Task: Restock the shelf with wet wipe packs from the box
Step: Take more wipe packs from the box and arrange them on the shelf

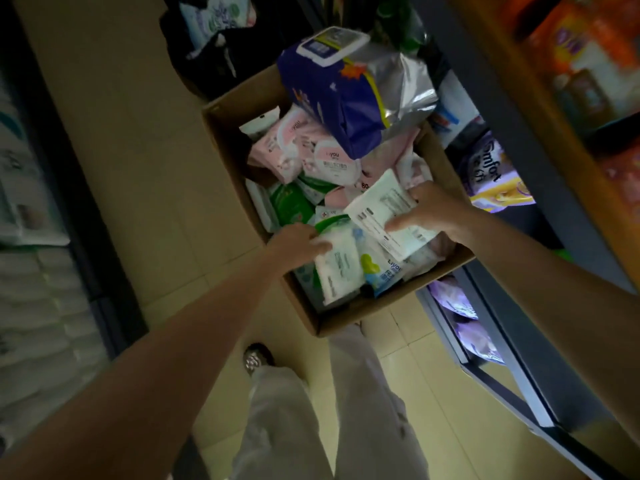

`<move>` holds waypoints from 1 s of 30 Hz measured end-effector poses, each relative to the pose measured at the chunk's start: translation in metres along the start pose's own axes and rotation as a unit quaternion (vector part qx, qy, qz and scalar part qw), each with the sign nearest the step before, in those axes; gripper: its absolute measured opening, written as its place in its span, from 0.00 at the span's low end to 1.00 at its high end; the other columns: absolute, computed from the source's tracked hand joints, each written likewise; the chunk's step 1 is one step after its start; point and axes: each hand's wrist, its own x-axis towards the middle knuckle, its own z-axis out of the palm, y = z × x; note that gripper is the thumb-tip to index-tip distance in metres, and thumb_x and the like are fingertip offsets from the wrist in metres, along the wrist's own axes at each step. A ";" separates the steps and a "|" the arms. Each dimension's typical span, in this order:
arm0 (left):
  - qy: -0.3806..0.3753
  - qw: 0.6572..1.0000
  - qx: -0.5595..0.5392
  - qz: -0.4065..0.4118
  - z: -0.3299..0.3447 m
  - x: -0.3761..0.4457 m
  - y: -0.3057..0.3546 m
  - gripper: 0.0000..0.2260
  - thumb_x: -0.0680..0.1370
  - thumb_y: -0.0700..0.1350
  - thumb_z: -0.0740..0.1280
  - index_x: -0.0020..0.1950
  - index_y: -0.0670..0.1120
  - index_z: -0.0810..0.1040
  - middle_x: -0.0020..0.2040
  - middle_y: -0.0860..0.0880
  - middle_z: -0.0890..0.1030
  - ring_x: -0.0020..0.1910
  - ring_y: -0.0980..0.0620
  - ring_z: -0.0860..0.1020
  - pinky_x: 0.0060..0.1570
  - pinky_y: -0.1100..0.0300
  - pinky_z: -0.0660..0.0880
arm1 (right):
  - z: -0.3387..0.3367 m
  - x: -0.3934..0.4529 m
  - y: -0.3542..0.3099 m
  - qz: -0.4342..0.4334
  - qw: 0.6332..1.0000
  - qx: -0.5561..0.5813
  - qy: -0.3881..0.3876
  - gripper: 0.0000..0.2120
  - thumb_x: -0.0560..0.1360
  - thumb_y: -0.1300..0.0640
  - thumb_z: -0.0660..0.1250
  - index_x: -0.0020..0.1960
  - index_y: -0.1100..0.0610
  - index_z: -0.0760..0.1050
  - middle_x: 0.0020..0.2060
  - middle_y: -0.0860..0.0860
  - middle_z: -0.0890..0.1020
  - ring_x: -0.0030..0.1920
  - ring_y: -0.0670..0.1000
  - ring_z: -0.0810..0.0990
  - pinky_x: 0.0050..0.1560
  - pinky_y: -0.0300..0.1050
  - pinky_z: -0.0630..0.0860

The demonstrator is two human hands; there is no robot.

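Now both hands in box: right hand fingers pinching white pack; left hand fingers gripping second pack.

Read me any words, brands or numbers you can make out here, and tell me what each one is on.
"Comfort": purple pouch on the shelf at right.
"Liyou": blue-and-white pack in the box.
"80": pink pack, partly covered.
White pack in the right hand: print too small.

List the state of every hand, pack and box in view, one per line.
Brown cardboard box: open, on the floor, heaped with packs.
Left hand: grips a white wipe pack in the box.
Right hand: holds a white printed pack, tilted, above the pile.
Large blue and silver pack: rests on top at the far end.
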 end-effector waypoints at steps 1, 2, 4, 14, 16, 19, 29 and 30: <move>0.011 0.998 -0.059 -0.016 -0.014 0.000 -0.007 0.18 0.79 0.52 0.61 0.58 0.38 0.75 0.50 0.42 0.76 0.54 0.44 0.76 0.47 0.56 0.71 | -0.001 -0.003 -0.006 0.012 0.998 0.069 -0.011 0.24 0.64 0.64 0.76 0.58 0.66 0.75 0.56 0.58 0.79 0.52 0.57 0.80 0.55 0.53 0.77; 0.022 0.991 -0.129 -0.023 -0.027 0.000 -0.015 0.16 0.78 0.49 0.63 0.56 0.37 0.76 0.50 0.41 0.78 0.50 0.44 0.78 0.47 0.56 0.73 | -0.003 -0.007 -0.013 0.021 0.991 0.123 -0.041 0.22 0.66 0.65 0.75 0.58 0.65 0.75 0.56 0.58 0.80 0.53 0.56 0.81 0.56 0.53 0.77; 0.032 0.959 -0.281 -0.032 -0.049 -0.005 -0.032 0.14 0.77 0.43 0.66 0.56 0.34 0.76 0.49 0.39 0.81 0.37 0.51 0.81 0.49 0.55 0.77 | -0.003 -0.016 -0.024 0.033 0.971 0.204 -0.120 0.15 0.70 0.64 0.70 0.56 0.61 0.76 0.53 0.56 0.82 0.50 0.53 0.82 0.52 0.50 0.79; -0.037 0.886 -0.460 -0.033 -0.064 -0.045 -0.049 0.16 0.79 0.48 0.61 0.61 0.39 0.74 0.57 0.44 0.80 0.46 0.54 0.81 0.42 0.66 0.79 | 0.041 -0.030 -0.067 -0.014 0.922 0.305 -0.237 0.10 0.79 0.56 0.58 0.56 0.56 0.75 0.48 0.51 0.83 0.45 0.48 0.84 0.48 0.43 0.81; -0.003 0.839 -0.535 -0.092 -0.062 -0.042 -0.047 0.14 0.79 0.50 0.60 0.58 0.42 0.73 0.52 0.45 0.80 0.41 0.54 0.79 0.37 0.65 0.77 | 0.050 -0.031 -0.072 -0.022 0.920 0.319 -0.229 0.09 0.79 0.56 0.59 0.55 0.55 0.76 0.48 0.50 0.83 0.46 0.48 0.84 0.47 0.42 0.81; -0.027 0.815 -0.570 -0.102 -0.057 -0.041 -0.046 0.10 0.79 0.48 0.62 0.56 0.44 0.71 0.50 0.45 0.80 0.40 0.53 0.79 0.43 0.59 0.78 | 0.055 -0.032 -0.078 -0.024 0.910 0.347 -0.224 0.09 0.79 0.56 0.58 0.54 0.54 0.76 0.46 0.49 0.84 0.47 0.48 0.84 0.45 0.42 0.81; 0.019 0.834 -0.546 -0.075 -0.061 -0.051 -0.061 0.04 0.78 0.44 0.64 0.50 0.45 0.72 0.35 0.51 0.79 0.23 0.60 0.77 0.23 0.68 0.73 | 0.036 -0.047 -0.100 -0.109 0.972 0.024 0.206 0.12 0.70 0.54 0.70 0.48 0.61 0.76 0.42 0.52 0.80 0.43 0.50 0.78 0.45 0.44 0.74; 0.010 0.836 -0.545 -0.067 -0.060 -0.051 -0.056 0.06 0.78 0.45 0.64 0.52 0.45 0.72 0.36 0.51 0.79 0.24 0.60 0.78 0.24 0.67 0.73 | 0.040 -0.049 -0.105 -0.118 0.975 0.030 0.185 0.09 0.70 0.53 0.70 0.45 0.58 0.75 0.40 0.51 0.78 0.41 0.50 0.76 0.42 0.43 0.73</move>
